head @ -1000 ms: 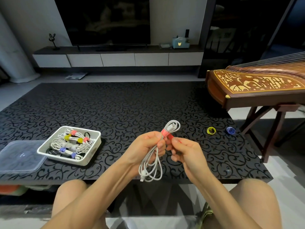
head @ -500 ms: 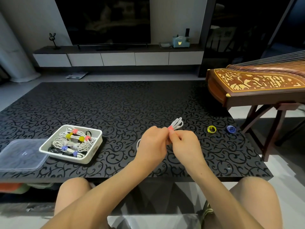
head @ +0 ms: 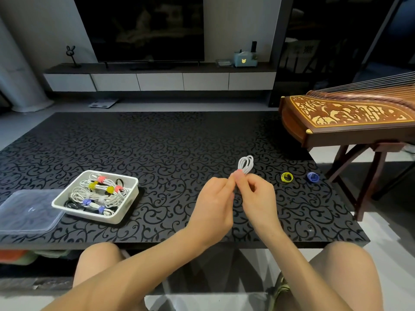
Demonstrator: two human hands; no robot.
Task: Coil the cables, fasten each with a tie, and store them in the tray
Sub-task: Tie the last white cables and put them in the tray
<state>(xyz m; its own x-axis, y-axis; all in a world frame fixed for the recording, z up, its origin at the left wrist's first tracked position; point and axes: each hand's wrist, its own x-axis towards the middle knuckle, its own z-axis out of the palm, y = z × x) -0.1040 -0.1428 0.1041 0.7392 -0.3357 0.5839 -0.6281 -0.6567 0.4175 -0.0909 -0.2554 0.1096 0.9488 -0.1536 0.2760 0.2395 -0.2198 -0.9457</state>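
One coiled white cable (head: 246, 163) is held above the table (head: 179, 142) by two hands. It is gripped low by the curled fingers of the left hand (head: 213, 203) and pinched at one pink tie (head: 239, 170) by the right hand (head: 258, 198), fingertips together. Two loose ties are seen to the right: one yellow tie (head: 287, 177) and one blue tie (head: 312, 177). In one white tray (head: 89, 215) at the left, tied cables (head: 98, 196) are stored, with two pink, two yellow and two blue ties counted. One clear lid (head: 29, 212) is laid just beside it.
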